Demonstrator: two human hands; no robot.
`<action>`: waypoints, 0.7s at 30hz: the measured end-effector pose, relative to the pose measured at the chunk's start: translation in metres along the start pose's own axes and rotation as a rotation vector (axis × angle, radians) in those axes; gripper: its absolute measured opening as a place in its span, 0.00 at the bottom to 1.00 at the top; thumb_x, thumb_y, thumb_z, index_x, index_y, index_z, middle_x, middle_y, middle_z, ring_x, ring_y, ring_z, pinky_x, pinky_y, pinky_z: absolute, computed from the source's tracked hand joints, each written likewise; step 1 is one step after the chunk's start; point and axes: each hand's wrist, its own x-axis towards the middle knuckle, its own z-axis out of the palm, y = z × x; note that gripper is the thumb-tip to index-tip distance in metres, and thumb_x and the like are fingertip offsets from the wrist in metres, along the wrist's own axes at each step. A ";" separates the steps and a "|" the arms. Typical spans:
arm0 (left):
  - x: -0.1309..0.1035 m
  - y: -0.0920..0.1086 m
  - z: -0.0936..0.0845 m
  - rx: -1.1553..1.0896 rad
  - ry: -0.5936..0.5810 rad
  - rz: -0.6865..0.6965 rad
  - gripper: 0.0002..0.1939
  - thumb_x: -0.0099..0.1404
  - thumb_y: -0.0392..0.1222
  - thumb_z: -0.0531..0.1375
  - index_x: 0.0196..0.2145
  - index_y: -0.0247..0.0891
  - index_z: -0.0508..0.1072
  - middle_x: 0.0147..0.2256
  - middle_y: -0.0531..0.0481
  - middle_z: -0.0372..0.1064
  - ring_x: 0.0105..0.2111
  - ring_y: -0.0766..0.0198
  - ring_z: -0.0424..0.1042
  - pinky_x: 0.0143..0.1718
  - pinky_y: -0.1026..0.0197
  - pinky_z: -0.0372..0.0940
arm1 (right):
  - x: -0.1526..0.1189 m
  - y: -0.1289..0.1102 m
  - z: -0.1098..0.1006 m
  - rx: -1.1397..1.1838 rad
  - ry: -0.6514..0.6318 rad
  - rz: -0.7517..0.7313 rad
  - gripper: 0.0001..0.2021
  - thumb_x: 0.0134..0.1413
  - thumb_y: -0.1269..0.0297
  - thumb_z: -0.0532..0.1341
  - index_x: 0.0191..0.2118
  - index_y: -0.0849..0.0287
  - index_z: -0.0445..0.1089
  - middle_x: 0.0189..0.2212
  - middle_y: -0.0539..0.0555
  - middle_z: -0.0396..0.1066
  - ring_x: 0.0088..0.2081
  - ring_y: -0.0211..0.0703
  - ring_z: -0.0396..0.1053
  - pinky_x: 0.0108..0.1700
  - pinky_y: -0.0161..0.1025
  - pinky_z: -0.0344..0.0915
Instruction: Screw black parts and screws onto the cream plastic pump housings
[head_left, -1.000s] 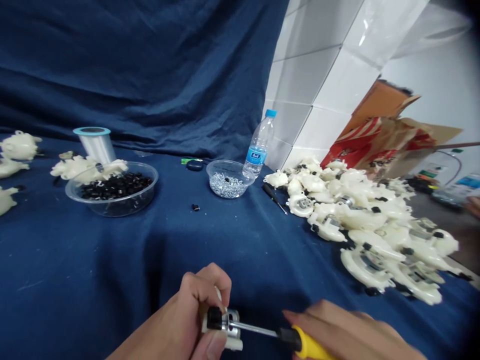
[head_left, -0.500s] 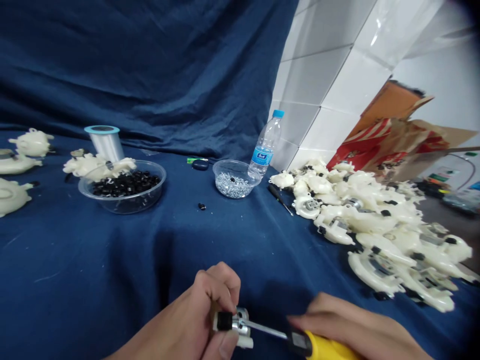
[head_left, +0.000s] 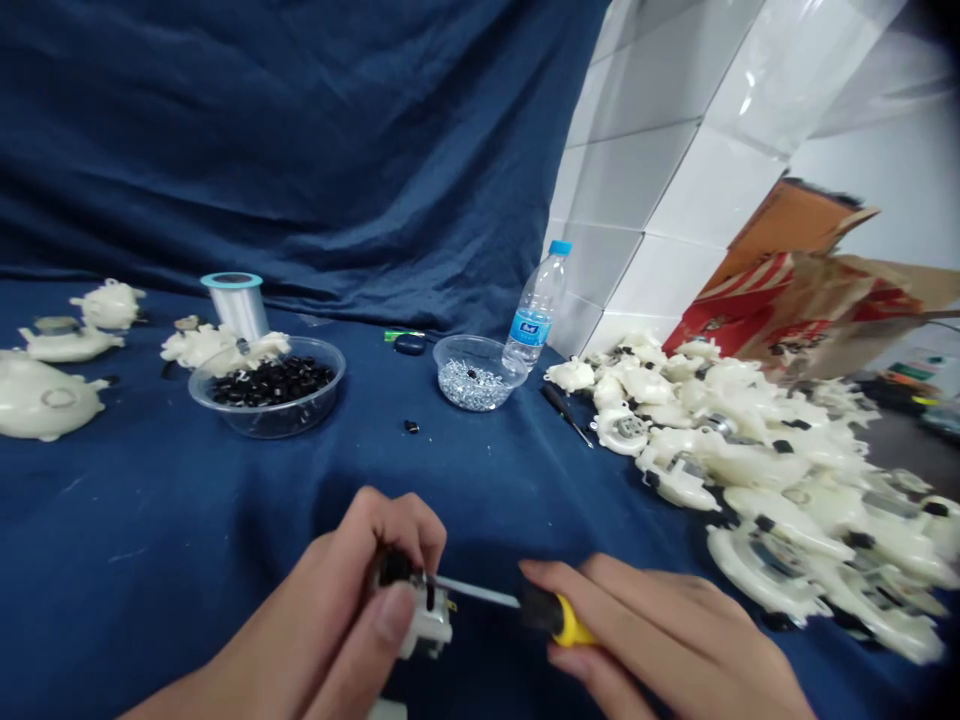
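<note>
Low in the middle, my left hand [head_left: 337,590] is closed around a small silver motor [head_left: 433,618] with white plastic and a black piece on it; the fingers cover much of it. My right hand [head_left: 660,630] grips a screwdriver [head_left: 572,622] with a yellow and black handle. Its metal shaft points left, and the tip meets the motor part close to my left fingertips. Whether a screw sits under the tip I cannot make out. Ahead of the hands a small black piece [head_left: 411,426] lies on the blue cloth [head_left: 480,490].
A clear bowl [head_left: 274,420] of black parts stands left, beside a spool [head_left: 238,305] of clear line. Farther right are a bowl of screws [head_left: 472,385], a water bottle [head_left: 536,310] and a thin black screwdriver [head_left: 566,413]. Cream plastic shells [head_left: 750,420] pile up at the right; several lie far left.
Both hands have shifted left and slightly up in the picture with the motor and screwdriver. The motor has turned in my left hand, and my right fingers have moved along the yellow handle.
</note>
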 end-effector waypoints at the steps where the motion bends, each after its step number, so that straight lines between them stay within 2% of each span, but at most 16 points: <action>1: 0.001 0.005 -0.006 0.002 0.031 -0.089 0.12 0.78 0.50 0.43 0.40 0.47 0.62 0.36 0.53 0.66 0.26 0.66 0.62 0.28 0.60 0.57 | 0.008 0.001 0.004 0.050 -0.008 0.020 0.13 0.69 0.66 0.53 0.50 0.61 0.73 0.29 0.54 0.76 0.25 0.41 0.73 0.26 0.36 0.68; 5: 0.005 0.007 -0.025 0.050 0.150 -0.362 0.15 0.77 0.55 0.45 0.40 0.47 0.66 0.37 0.54 0.67 0.34 0.62 0.65 0.38 0.58 0.59 | 0.036 0.009 0.025 0.292 -0.179 0.183 0.13 0.68 0.66 0.57 0.53 0.57 0.74 0.30 0.50 0.74 0.29 0.37 0.71 0.30 0.35 0.67; 7: 0.008 -0.001 -0.030 0.004 0.154 -0.411 0.16 0.77 0.55 0.44 0.40 0.46 0.65 0.35 0.54 0.66 0.34 0.61 0.65 0.39 0.57 0.60 | 0.041 0.015 0.037 0.384 -0.263 0.283 0.13 0.68 0.63 0.58 0.54 0.53 0.74 0.29 0.48 0.73 0.29 0.36 0.70 0.33 0.35 0.67; 9: 0.010 -0.010 -0.033 -0.051 0.134 -0.426 0.15 0.77 0.54 0.44 0.40 0.46 0.63 0.35 0.54 0.67 0.35 0.60 0.65 0.40 0.55 0.60 | 0.039 0.019 0.047 0.431 -0.293 0.362 0.14 0.68 0.62 0.58 0.54 0.51 0.74 0.30 0.48 0.73 0.30 0.36 0.70 0.37 0.36 0.68; 12: 0.013 -0.017 -0.033 -0.025 0.103 -0.433 0.13 0.78 0.54 0.44 0.41 0.46 0.60 0.37 0.54 0.67 0.38 0.59 0.66 0.43 0.52 0.59 | 0.027 0.023 0.056 0.406 -0.279 0.385 0.15 0.67 0.62 0.59 0.56 0.52 0.74 0.32 0.50 0.75 0.33 0.39 0.73 0.40 0.37 0.71; 16: 0.017 -0.016 -0.034 0.041 0.044 -0.469 0.12 0.77 0.54 0.44 0.41 0.47 0.60 0.35 0.55 0.66 0.37 0.60 0.65 0.44 0.52 0.58 | 0.011 0.021 0.058 0.290 -0.149 0.375 0.16 0.60 0.66 0.63 0.54 0.53 0.73 0.42 0.54 0.78 0.42 0.44 0.77 0.43 0.39 0.74; 19: 0.017 -0.014 -0.035 -0.020 0.038 -0.488 0.11 0.77 0.53 0.45 0.41 0.47 0.60 0.37 0.54 0.65 0.38 0.60 0.65 0.44 0.52 0.59 | 0.008 0.018 0.056 0.370 -0.140 0.374 0.11 0.61 0.70 0.62 0.48 0.52 0.71 0.37 0.49 0.78 0.36 0.38 0.77 0.40 0.33 0.72; 21: 0.016 -0.015 -0.036 -0.063 0.035 -0.475 0.10 0.78 0.52 0.46 0.41 0.47 0.60 0.38 0.54 0.64 0.39 0.60 0.65 0.44 0.53 0.60 | 0.009 0.016 0.054 0.425 -0.179 0.346 0.07 0.63 0.71 0.60 0.44 0.53 0.71 0.33 0.48 0.76 0.35 0.38 0.76 0.37 0.32 0.70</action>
